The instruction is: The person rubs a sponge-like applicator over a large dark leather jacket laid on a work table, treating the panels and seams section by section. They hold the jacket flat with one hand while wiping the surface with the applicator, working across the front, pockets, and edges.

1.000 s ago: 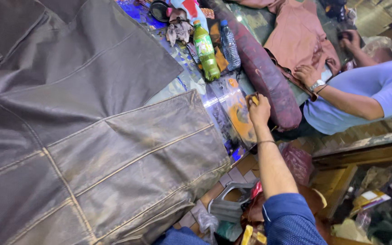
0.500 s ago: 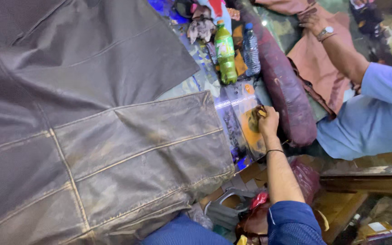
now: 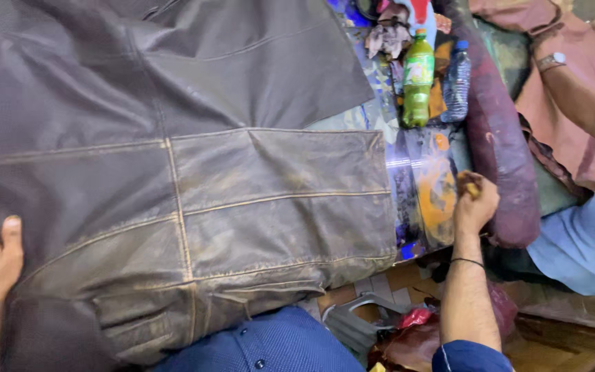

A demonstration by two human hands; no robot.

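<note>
This looks like a leather workshop, with a big dark leather jacket [image 3: 194, 186] spread on a paint-stained table [image 3: 418, 186] beside rolled leather [image 3: 500, 145] and rags [image 3: 387, 34].

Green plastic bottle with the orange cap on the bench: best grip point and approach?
Probably the middle of the green plastic bottle, fingers wrapped around its round body. It appears to lie flat, cap pointing away, so come from above. A clear blue-capped bottle crowds its right side; the left looks freer.

Paint-stained tabletop [image 3: 435, 200] carries dark leather jacket [image 3: 194, 186] at frame left, green bottle [image 3: 418, 79], clear bottle [image 3: 457, 83], maroon roll [image 3: 500, 145] at right.
</note>
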